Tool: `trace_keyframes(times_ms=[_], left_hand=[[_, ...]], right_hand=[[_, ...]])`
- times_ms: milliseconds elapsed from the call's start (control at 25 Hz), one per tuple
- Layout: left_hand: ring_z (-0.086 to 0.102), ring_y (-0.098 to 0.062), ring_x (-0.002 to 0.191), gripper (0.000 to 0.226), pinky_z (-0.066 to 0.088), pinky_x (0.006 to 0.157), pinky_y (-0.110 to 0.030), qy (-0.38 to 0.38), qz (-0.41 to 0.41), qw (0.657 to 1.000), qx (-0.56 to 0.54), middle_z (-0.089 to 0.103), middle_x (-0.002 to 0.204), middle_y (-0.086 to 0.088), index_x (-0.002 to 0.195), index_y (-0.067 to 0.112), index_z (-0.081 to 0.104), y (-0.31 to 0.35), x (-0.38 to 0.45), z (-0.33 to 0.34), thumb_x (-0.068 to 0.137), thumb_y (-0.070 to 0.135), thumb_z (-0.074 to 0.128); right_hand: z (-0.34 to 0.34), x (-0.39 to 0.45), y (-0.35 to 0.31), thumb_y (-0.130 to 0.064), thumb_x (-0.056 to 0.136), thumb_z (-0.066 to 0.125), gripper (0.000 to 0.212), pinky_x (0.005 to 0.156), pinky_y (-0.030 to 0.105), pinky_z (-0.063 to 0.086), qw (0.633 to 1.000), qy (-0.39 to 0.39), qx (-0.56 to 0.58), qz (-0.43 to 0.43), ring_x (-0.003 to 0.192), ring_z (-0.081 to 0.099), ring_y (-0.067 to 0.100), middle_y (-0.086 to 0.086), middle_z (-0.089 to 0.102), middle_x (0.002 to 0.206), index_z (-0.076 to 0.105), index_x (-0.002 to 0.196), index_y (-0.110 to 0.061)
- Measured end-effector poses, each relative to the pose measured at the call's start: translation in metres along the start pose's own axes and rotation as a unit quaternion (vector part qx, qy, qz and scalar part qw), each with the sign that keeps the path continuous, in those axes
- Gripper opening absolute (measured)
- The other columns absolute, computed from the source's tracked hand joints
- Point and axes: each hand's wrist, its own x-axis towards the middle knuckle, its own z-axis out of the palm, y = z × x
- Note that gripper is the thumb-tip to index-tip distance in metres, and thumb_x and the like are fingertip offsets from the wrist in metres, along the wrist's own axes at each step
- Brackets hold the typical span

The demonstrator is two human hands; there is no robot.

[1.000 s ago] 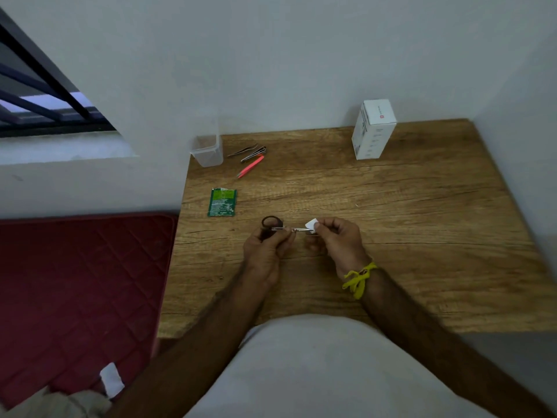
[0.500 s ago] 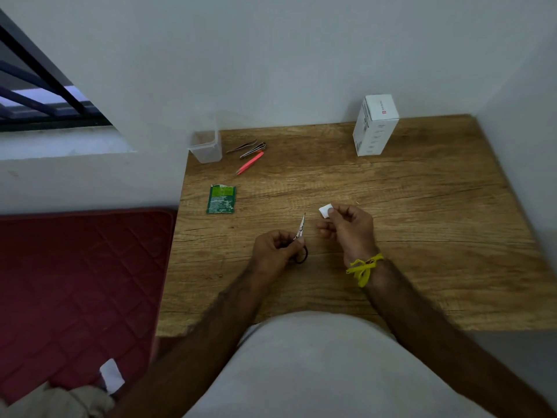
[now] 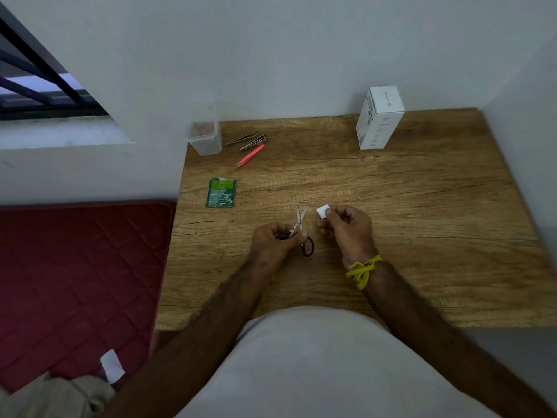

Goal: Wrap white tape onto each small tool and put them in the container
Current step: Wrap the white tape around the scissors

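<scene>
Between the two sets of fingertips there's a gap now: a sec ago both hands met over the small black-handled metal scissors (image 3: 301, 230), held flat w/ the white tape square (image 3: 322, 211) right at the blades. The scissors have since swung upright, blades slightly parted and pointing away, one black loop hanging below the left hand's fingers.

Left hand (image 3: 275, 241): fingers curled round the scissors at the handle end, firm grip. Right hand (image 3: 346, 229): thumb + forefinger pinch the tape piece, just right of the blade tips, not touching them; other fingers curled in loosely.

Meaning, prob.: tape looks freed as a loose piece, so this tool's wrap isn't on yet — whether any tape sits on the scissors, can't tell.

Well beyond the fingers, far left corner of the wooden table (image 3: 391, 206): clear plastic container (image 3: 206, 140), w/ steel tweezers (image 3: 241, 139), nail clipper (image 3: 253, 142) and pink tweezers (image 3: 250, 156) just beside it, seemingly unwrapped. So early in the job.
</scene>
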Motion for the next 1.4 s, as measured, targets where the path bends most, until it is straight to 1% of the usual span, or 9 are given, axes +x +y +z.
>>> trace_keyframes(times_ms=[120,280,480,600,760,880,1120,1280,1400], left_hand=[[0.073,-0.012,0.067,0.023,0.054,0.054,-0.020,-0.026,-0.019,0.999,-0.005,0.077,0.078,-0.003,0.088,0.011,0.071,-0.001,0.000,-0.002,0.072,0.013,0.087],[0.076,-0.020,0.078,0.028,0.059,0.060,-0.025,-0.048,-0.033,0.996,-0.072,0.077,0.086,-0.008,0.099,0.002,0.065,-0.002,-0.001,-0.003,0.076,0.004,0.082],[0.074,-0.021,0.075,0.024,0.061,0.063,-0.029,-0.069,-0.035,0.996,-0.054,0.076,0.084,-0.012,0.089,0.006,0.065,-0.005,0.002,-0.002,0.075,0.005,0.084],[0.074,-0.024,0.078,0.030,0.062,0.063,-0.031,-0.075,-0.038,0.994,-0.065,0.075,0.093,-0.019,0.097,-0.001,0.064,-0.006,0.002,-0.002,0.075,0.002,0.084],[0.074,-0.025,0.082,0.038,0.062,0.065,-0.032,-0.084,-0.016,0.993,-0.077,0.071,0.104,-0.022,0.107,-0.003,0.061,-0.009,0.002,-0.007,0.075,-0.005,0.081],[0.074,-0.019,0.081,0.039,0.061,0.063,-0.030,-0.087,-0.006,0.993,-0.076,0.071,0.104,-0.019,0.109,-0.006,0.061,-0.010,0.001,-0.007,0.075,-0.006,0.081],[0.074,-0.024,0.083,0.035,0.061,0.064,-0.029,-0.076,-0.013,0.995,-0.067,0.072,0.103,-0.020,0.107,-0.005,0.064,-0.009,0.000,-0.004,0.077,-0.002,0.080],[0.073,-0.025,0.078,0.036,0.062,0.064,-0.029,-0.074,-0.017,0.995,-0.057,0.072,0.099,-0.024,0.108,-0.009,0.063,-0.007,0.001,-0.004,0.077,-0.003,0.080],[0.073,-0.025,0.076,0.035,0.062,0.064,-0.029,-0.077,-0.019,0.996,-0.052,0.072,0.096,-0.024,0.107,-0.011,0.062,-0.009,0.001,-0.005,0.077,-0.004,0.079]], right_hand=[[0.002,0.001,0.002,-0.005,0.093,0.065,0.011,0.058,0.025,0.055,1.000,0.002,-0.021,-0.014,0.065,0.068,0.018,0.015,0.071,0.078,0.069,0.100,0.002],[0.002,0.001,0.002,-0.006,0.092,0.067,0.008,0.062,0.022,0.054,0.998,0.011,-0.040,-0.047,0.065,0.067,0.013,0.014,0.072,0.080,0.071,0.098,-0.004],[0.009,0.001,0.003,-0.006,0.091,0.067,0.013,0.067,0.021,0.056,0.980,-0.014,-0.109,-0.166,0.073,0.070,0.011,0.008,0.073,0.088,0.073,0.101,-0.002],[0.012,-0.004,0.007,-0.002,0.089,0.067,0.011,0.075,0.029,0.058,0.934,-0.040,-0.193,-0.298,0.086,0.068,0.016,0.006,0.070,0.094,0.073,0.098,-0.003],[0.014,-0.001,0.017,0.004,0.089,0.063,0.012,0.083,0.027,0.053,0.847,-0.081,-0.284,-0.441,0.093,0.062,0.017,0.010,0.065,0.098,0.072,0.098,0.002],[0.014,0.000,0.028,0.003,0.089,0.064,0.015,0.090,0.035,0.052,0.822,-0.095,-0.333,-0.451,0.100,0.061,0.022,0.013,0.064,0.105,0.071,0.102,0.004],[0.013,0.005,0.038,0.001,0.090,0.064,0.015,0.092,0.037,0.048,0.785,-0.095,-0.380,-0.480,0.101,0.059,0.028,0.016,0.065,0.106,0.072,0.103,0.004],[0.017,0.006,0.036,0.001,0.090,0.064,0.015,0.091,0.031,0.045,0.787,-0.087,-0.381,-0.476,0.098,0.058,0.028,0.015,0.065,0.102,0.071,0.103,0.004],[0.018,0.011,0.036,0.001,0.090,0.065,0.015,0.089,0.033,0.047,0.789,-0.097,-0.376,-0.475,0.096,0.060,0.029,0.014,0.066,0.101,0.072,0.103,0.003]])
